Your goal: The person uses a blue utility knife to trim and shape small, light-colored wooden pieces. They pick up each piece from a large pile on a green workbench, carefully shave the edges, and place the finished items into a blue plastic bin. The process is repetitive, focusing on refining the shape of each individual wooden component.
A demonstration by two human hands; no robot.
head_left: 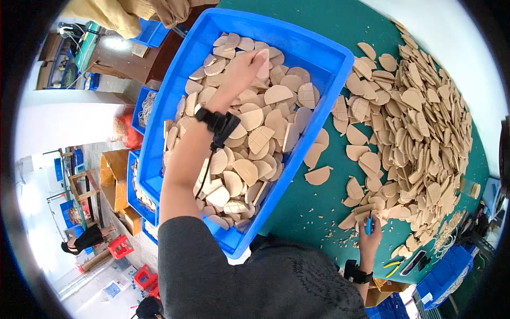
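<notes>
My left hand [245,73] reaches over the far part of a big blue plastic bin [310,41], its fingers closed on a pale half-round board piece [263,65], partly hidden by the fingers. Many loose half-round tan board pieces [245,171] fill this bin, some scored with lines. At the near right, over the green table [287,212], my right hand [370,242] is wrapped round a small blue-handled tool [368,225]. The tool's working end is hard to make out against the tan pieces beside it. Black straps circle both my wrists.
A large heap of half-round pieces [425,122] covers the table's right side. Small scraps [332,228] lie near my right hand. Yellow-handled pliers [394,267] and a phone-like dark object [411,263] rest at the near right edge. Red stools [120,246] and another person [87,239] are off left.
</notes>
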